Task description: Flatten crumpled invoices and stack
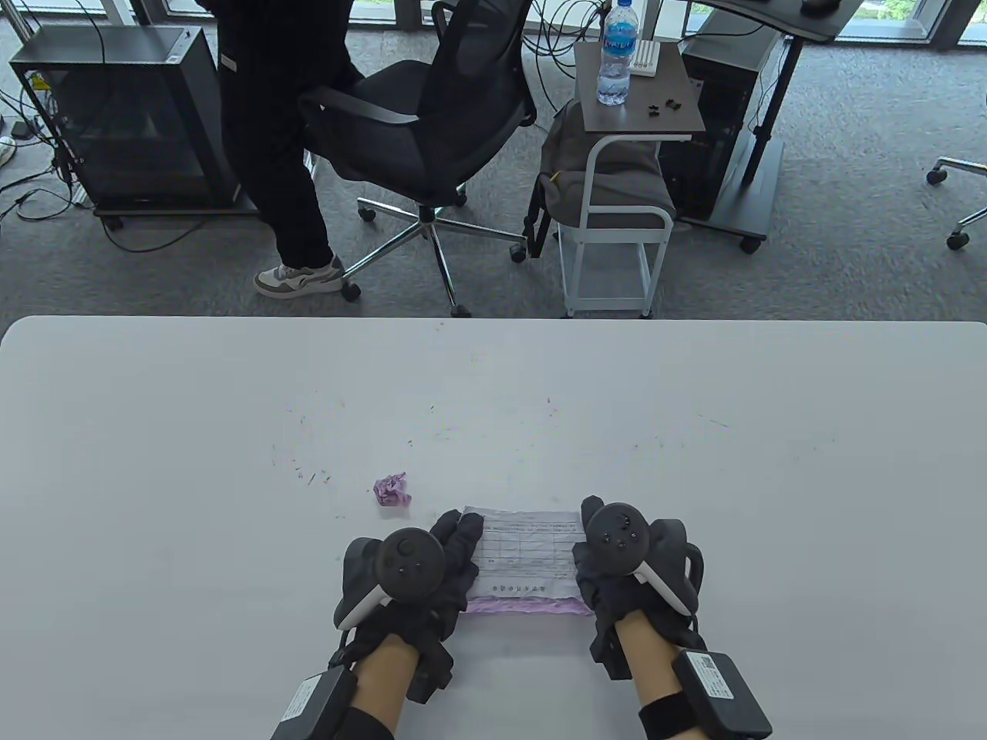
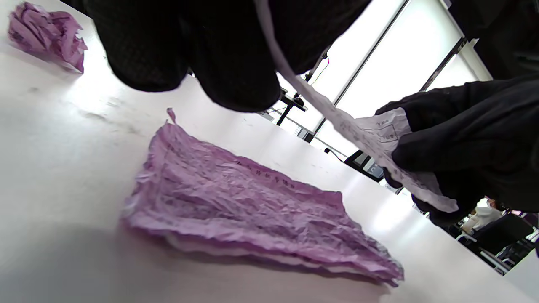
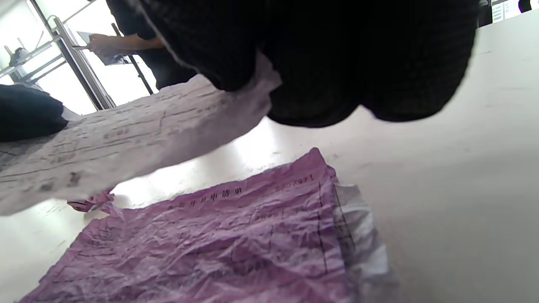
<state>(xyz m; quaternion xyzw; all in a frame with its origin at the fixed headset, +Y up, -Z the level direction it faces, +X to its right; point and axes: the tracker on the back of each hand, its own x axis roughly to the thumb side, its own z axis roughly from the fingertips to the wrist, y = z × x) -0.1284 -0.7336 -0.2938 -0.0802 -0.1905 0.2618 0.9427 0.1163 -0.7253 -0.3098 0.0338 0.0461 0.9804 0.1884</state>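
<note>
Table view: I see both hands near the table's (image 1: pixel 154 432) front edge, holding a white invoice (image 1: pixel 528 551) between them. My left hand (image 1: pixel 432 566) has its end, fingers curled over the left edge. Right hand (image 1: pixel 624 563) has the right end, fingers bent round it. A strip of the purple invoice (image 1: pixel 524 607) peeks out below the white one, nearer me. A crumpled purple ball (image 1: pixel 391 490) sits apart on the table, up and to the left of the hands. Behind the table: an office chair (image 1: pixel 432 116), a person's legs beside it, a side table (image 1: pixel 640 116) with a water bottle (image 1: pixel 617 54).

Left wrist view: left fingers (image 2: pixel 236 54) hang from the top with the white invoice (image 2: pixel 379 147) running from them across to the right hand (image 2: pixel 471 139), which pinches its far end. The sheet is off the table, stretched above the purple invoice (image 2: pixel 252 206). That one lies flat but wrinkled, with a white sheet edge showing under it. Crumpled purple ball (image 2: pixel 46 33) top left, well apart.

Right wrist view: right fingers (image 3: pixel 328 63) grip the white invoice (image 3: pixel 126 143) at its end; it hangs above the purple invoice (image 3: pixel 219 244). A white sheet sticks out from under the purple one's right side.
</note>
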